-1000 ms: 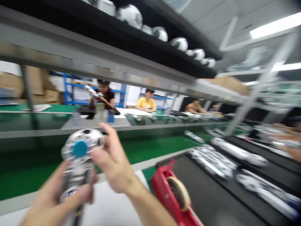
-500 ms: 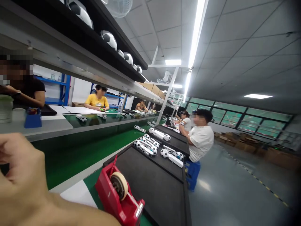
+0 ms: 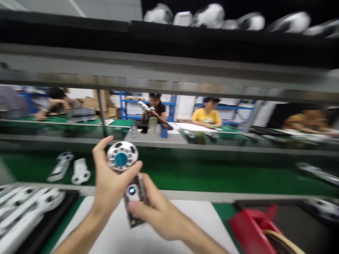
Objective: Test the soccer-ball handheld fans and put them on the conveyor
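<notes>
A small handheld fan (image 3: 121, 159) is held over the bench, its white-and-black football-patterned head upright with a teal centre. My left hand (image 3: 110, 181) closes around the head, thumb across its lower edge and fingers up its left side. Lower down, my right hand (image 3: 156, 211) is wrapped around the dark handle, its thumb on the front below a small lit display (image 3: 132, 190). The back of the fan is hidden. Beneath both hands lies a white sheet (image 3: 185, 225).
Several football-patterned fans lie in a black tray (image 3: 59, 211) at left; two more rest on the green conveyor (image 3: 190, 176). A red tape dispenser (image 3: 249, 229) stands at right by another black tray (image 3: 291, 218). A shelf (image 3: 159, 63) crosses above. Co-workers sit opposite.
My view has swung left from the aisle to face the bench. Only one hand showed before, close at lower left; now both hands are visible, gripping the fan.
</notes>
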Motion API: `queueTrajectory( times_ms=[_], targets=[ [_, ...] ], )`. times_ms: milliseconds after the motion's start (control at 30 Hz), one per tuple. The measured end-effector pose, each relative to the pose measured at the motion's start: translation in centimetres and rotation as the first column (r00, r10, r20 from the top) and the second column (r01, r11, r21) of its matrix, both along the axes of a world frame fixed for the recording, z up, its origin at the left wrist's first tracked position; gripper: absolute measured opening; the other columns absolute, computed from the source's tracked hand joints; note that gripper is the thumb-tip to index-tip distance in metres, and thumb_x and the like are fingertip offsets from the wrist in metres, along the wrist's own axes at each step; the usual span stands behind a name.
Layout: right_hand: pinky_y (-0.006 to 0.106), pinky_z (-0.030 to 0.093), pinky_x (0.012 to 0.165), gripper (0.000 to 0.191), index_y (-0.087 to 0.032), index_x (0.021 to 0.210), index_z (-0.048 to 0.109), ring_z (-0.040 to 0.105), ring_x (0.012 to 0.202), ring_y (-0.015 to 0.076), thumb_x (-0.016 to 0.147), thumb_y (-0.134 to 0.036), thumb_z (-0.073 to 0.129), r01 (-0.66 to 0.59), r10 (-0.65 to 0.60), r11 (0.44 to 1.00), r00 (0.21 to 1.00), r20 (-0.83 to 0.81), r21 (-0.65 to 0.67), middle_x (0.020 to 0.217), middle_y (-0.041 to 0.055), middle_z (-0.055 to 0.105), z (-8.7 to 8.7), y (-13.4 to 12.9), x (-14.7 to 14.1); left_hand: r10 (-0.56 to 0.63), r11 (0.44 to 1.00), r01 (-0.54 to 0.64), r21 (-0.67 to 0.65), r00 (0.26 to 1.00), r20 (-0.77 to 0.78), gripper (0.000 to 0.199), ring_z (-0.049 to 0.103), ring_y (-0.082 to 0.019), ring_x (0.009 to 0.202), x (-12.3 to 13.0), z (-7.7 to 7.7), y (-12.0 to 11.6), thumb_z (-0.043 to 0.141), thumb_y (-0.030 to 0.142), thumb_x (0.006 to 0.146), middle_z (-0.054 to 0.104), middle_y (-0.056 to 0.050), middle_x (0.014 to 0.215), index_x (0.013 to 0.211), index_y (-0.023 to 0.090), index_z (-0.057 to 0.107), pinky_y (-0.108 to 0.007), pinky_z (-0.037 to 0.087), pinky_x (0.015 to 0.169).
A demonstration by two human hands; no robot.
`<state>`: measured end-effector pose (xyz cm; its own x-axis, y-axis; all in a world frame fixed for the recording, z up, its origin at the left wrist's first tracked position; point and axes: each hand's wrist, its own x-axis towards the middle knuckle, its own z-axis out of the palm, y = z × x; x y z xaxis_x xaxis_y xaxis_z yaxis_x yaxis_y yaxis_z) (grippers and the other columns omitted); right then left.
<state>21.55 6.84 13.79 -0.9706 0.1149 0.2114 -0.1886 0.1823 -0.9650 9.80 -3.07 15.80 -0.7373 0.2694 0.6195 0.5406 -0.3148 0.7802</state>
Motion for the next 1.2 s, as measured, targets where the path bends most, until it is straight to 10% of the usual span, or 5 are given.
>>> queueTrajectory(
  times_ms=[300,767,967,1067,1200],
  targets=[
    [0.034,0.044,0.079,0.052,-0.038,0.145,0.025,0.053,0.092,0.0198,0.098,-0.029,0.047,-0.051,-0.014,0.947,0.98,0.199,0.316,0.109,0.0019,0.056,0.0,0.4,0.2,-0.008,0.945,-0.124,-0.302,0.917,-0.399,0.004,0.061,-0.016,0.083,-1.8,2.3,-1.2,0.063,0.017,0.082,0.064,-0.002,0.089,0.083,0.019,0.066,-0.026,0.047,0.077],
    [0.043,0.049,0.082,0.06,-0.033,0.147,0.027,0.059,0.107,0.0312,0.09,-0.021,0.044,0.249,-0.258,0.674,0.962,-0.093,0.696,0.127,0.0084,0.058,-1.2,0.8,-1.0,-0.187,0.966,0.193,0.172,0.981,-0.051,0.047,0.066,-0.022,0.08,-2.0,1.8,-1.3,0.041,0.034,0.096,0.071,-0.008,0.076,0.064,0.015,0.071,-0.031,0.048,0.073],
    [0.028,0.048,0.07,0.04,-0.023,0.122,0.054,0.063,0.092,0.0212,0.093,-0.05,0.054,0.074,-0.068,0.997,0.989,0.128,-0.039,0.108,0.0087,0.066,-1.1,1.6,-1.7,-0.388,0.921,0.382,0.072,0.91,0.145,0.049,0.065,-0.021,0.084,-2.6,1.6,-0.7,0.04,0.048,0.095,0.072,-0.01,0.095,0.086,0.013,0.073,-0.028,0.049,0.072],
    [0.017,0.028,0.04,0.054,-0.017,0.115,0.057,0.054,0.049,0.01,0.091,-0.064,0.049,0.003,0.191,0.828,0.939,0.286,-0.561,0.071,0.0018,0.061,-1.8,2.3,-2.4,-0.481,0.867,0.498,0.01,0.832,0.276,0.052,0.064,-0.022,0.095,-3.6,0.8,0.1,0.038,0.056,0.095,0.068,-0.01,0.111,0.113,0.016,0.065,-0.029,0.049,0.078],
    [0.015,0.021,0.037,0.044,-0.014,0.113,0.06,0.041,0.039,0.0024,0.083,-0.046,0.068,-0.041,0.279,0.633,0.944,0.178,-0.773,0.064,-0.0034,0.053,-2.6,3.9,-2.6,-0.439,0.859,0.495,-0.132,0.844,0.31,0.052,0.062,-0.022,0.101,-5.9,-0.9,1.1,0.04,0.059,0.094,0.065,-0.009,0.117,0.122,0.018,0.059,-0.032,0.049,0.086]
  ],
)
